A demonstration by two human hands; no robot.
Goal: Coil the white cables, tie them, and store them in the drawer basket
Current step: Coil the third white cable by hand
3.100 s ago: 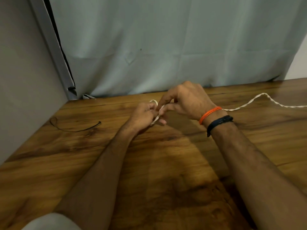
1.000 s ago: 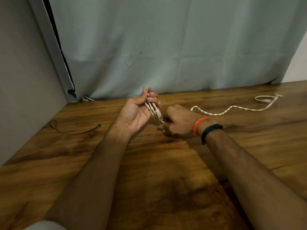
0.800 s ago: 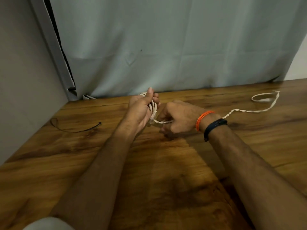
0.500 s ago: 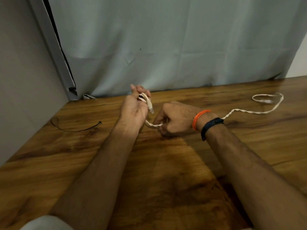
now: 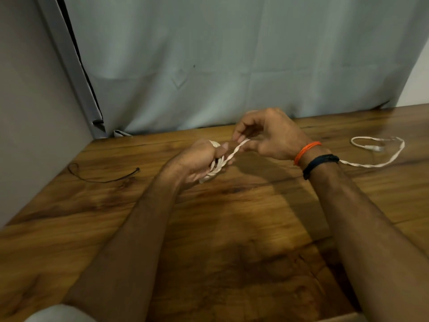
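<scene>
White cable (image 5: 371, 164) coils wrapped round left hand (image 5: 199, 159), gripped; right hand (image 5: 271, 135) pinches strand.

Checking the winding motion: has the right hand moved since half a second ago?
Yes. The right hand, pinching the white cable, has risen from low over the table toward the curtain's hem, above and right of the left hand.

My wooden table (image 5: 227, 228) carries two loose things: the slack tail of the white cable (image 5: 380, 156) looped far right of my wrists, and a thin black cord (image 5: 102, 178) well left of that cable.
</scene>
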